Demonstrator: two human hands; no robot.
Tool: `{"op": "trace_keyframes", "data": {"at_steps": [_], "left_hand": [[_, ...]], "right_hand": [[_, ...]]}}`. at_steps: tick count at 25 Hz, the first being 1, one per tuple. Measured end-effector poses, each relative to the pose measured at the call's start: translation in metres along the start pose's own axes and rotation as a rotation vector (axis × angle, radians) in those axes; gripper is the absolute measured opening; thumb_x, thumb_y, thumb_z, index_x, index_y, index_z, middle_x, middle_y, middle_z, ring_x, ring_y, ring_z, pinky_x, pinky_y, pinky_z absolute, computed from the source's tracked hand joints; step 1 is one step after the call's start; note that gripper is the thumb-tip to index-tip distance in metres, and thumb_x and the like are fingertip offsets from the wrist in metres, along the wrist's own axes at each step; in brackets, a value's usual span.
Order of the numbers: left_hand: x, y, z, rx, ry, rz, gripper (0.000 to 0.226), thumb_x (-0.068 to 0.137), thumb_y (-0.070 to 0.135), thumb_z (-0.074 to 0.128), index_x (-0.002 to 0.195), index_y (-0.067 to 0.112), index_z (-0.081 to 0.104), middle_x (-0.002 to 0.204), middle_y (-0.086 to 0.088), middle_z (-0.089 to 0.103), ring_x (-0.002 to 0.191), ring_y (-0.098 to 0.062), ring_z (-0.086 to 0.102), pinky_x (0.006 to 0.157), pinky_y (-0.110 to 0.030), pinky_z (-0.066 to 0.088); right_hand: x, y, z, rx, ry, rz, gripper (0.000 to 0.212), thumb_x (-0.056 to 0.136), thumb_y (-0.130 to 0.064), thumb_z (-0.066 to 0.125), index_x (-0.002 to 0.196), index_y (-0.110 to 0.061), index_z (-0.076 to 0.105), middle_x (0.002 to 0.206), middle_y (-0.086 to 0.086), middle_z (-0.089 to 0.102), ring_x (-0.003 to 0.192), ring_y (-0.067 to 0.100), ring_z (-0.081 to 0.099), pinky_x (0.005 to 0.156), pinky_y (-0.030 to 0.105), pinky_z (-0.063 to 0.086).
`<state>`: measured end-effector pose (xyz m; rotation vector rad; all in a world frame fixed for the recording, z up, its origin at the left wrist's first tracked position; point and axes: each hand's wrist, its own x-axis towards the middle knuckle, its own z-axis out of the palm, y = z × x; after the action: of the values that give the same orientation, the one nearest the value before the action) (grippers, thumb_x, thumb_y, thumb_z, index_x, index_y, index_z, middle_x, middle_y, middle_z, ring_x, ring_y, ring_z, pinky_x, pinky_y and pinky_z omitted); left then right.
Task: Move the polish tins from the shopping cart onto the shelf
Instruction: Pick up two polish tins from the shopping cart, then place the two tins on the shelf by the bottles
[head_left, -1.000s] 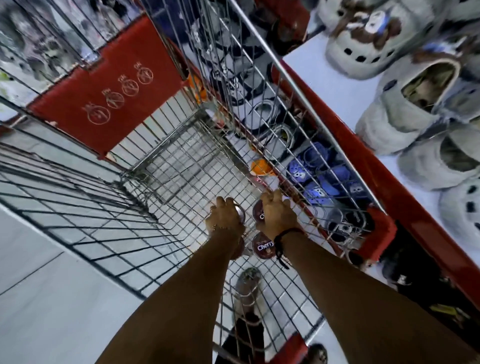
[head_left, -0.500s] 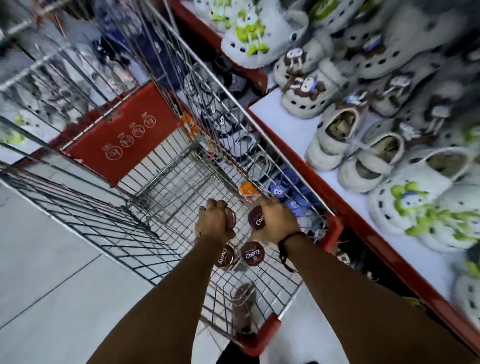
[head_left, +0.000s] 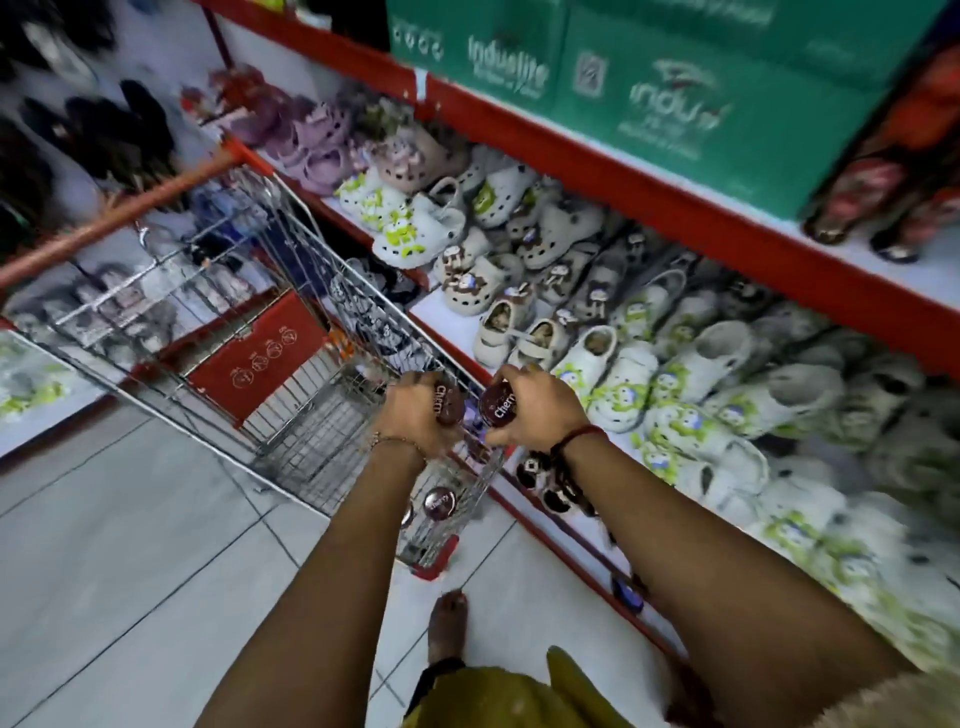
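Item: two round, flat, dark-maroon metal polish tins with white "Cherry" lettering, one per hand, lifted clear of the cart.

Left hand (head_left: 415, 415): clenched around the left-hand polish tin (head_left: 450, 406), lid turned toward the other hand.

Right hand (head_left: 540, 413): gripping the right-hand polish tin (head_left: 497, 405) at its rim, lid facing left; thumb under, fingers over. The two tins sit near each other, not touching.

Remaining stock: one more round maroon tin (head_left: 439, 503) below the left wrist, on the floor of the silver wire shopping cart with red trim (head_left: 291, 332); a further one may lie beside it, too blurred to confirm.

Destination: red-edged white shelf (head_left: 447, 317), to the right of and beyond the right hand, packed with white and green foam clogs (head_left: 618, 374). No bare patch is plainly visible within reach.

Handling advice (judgement): carry both tins rightward over the cart's rim, keeping them level. Pick a bare spot before lowering; a tin set on a clog would likely slide. Place the right tin first, flat on its base, then the left beside it. Release only when each sits flat on the board.
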<state>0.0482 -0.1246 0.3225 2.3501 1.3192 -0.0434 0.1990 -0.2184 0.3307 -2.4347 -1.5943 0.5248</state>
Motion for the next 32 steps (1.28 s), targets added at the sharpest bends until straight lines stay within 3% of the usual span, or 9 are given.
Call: {"op": "trace_keyframes", "data": {"at_steps": [5,9,14,18,21,26,30,32], "left_hand": [[-0.048,0.091,-0.056,0.019,0.058,0.226,0.081,0.062,0.038,0.086,0.134,0.017,0.058,0.128,-0.011,0.063,0.121,-0.031,0.059,0.099,-0.041,0.055],[-0.077,0.179,-0.089,0.018,0.052,0.432,0.063,0.058,0.036,0.086,0.116,0.02,0.068,0.114,-0.009,0.07,0.106,-0.03,0.068,0.088,-0.039,0.059],[-0.094,0.284,-0.102,0.01,0.051,0.656,0.075,0.058,0.041,0.087,0.127,0.024,0.064,0.12,-0.005,0.069,0.109,-0.025,0.068,0.093,-0.037,0.057],[-0.099,0.363,-0.093,0.002,0.02,0.814,0.061,0.061,0.041,0.084,0.117,0.023,0.068,0.111,-0.004,0.074,0.106,-0.025,0.07,0.091,-0.037,0.059],[-0.091,0.412,-0.079,0.085,-0.009,0.898,0.048,0.068,0.045,0.078,0.107,0.019,0.067,0.106,-0.006,0.074,0.102,-0.028,0.07,0.087,-0.037,0.059],[-0.06,0.468,-0.05,0.32,-0.068,0.932,0.044,0.089,0.04,0.063,0.121,0.01,0.06,0.128,-0.017,0.063,0.119,-0.035,0.061,0.096,-0.042,0.053],[-0.039,0.482,-0.03,0.341,-0.069,0.934,0.047,0.096,0.038,0.055,0.132,0.007,0.055,0.138,-0.017,0.057,0.126,-0.034,0.057,0.102,-0.043,0.051],[-0.031,0.489,-0.022,0.365,-0.068,0.947,0.054,0.1,0.028,0.05,0.147,0.005,0.041,0.155,-0.016,0.042,0.141,-0.033,0.045,0.112,-0.044,0.044]], "right_hand": [[-0.085,0.024,-0.084,-0.003,0.181,0.05,0.084,0.057,-0.056,0.082,0.129,-0.023,0.057,0.118,0.009,0.063,0.105,0.031,0.065,0.081,0.036,0.056],[-0.155,0.058,-0.158,0.001,0.346,0.185,0.082,0.055,-0.054,0.087,0.126,-0.026,0.06,0.116,0.008,0.066,0.106,0.03,0.066,0.084,0.038,0.057],[-0.229,0.117,-0.229,-0.006,0.501,0.349,0.08,0.056,-0.055,0.087,0.127,-0.028,0.062,0.115,0.005,0.067,0.106,0.026,0.065,0.087,0.035,0.055],[-0.26,0.175,-0.267,0.002,0.593,0.504,0.08,0.06,-0.054,0.087,0.13,-0.026,0.061,0.121,0.005,0.07,0.109,0.026,0.067,0.082,0.035,0.057],[-0.258,0.211,-0.28,0.016,0.573,0.605,0.076,0.063,-0.049,0.089,0.126,-0.021,0.058,0.115,0.008,0.07,0.101,0.028,0.069,0.068,0.032,0.052],[-0.234,0.251,-0.282,0.006,0.539,0.717,0.058,0.069,-0.037,0.09,0.117,-0.017,0.064,0.115,0.008,0.071,0.101,0.027,0.068,0.086,0.039,0.058],[-0.217,0.272,-0.276,-0.041,0.508,0.761,0.056,0.074,-0.036,0.087,0.122,-0.016,0.066,0.118,0.008,0.072,0.105,0.028,0.07,0.086,0.035,0.056],[-0.212,0.28,-0.273,-0.037,0.526,0.769,0.049,0.081,-0.032,0.083,0.124,-0.016,0.065,0.118,0.008,0.073,0.106,0.028,0.07,0.087,0.035,0.054]]}}
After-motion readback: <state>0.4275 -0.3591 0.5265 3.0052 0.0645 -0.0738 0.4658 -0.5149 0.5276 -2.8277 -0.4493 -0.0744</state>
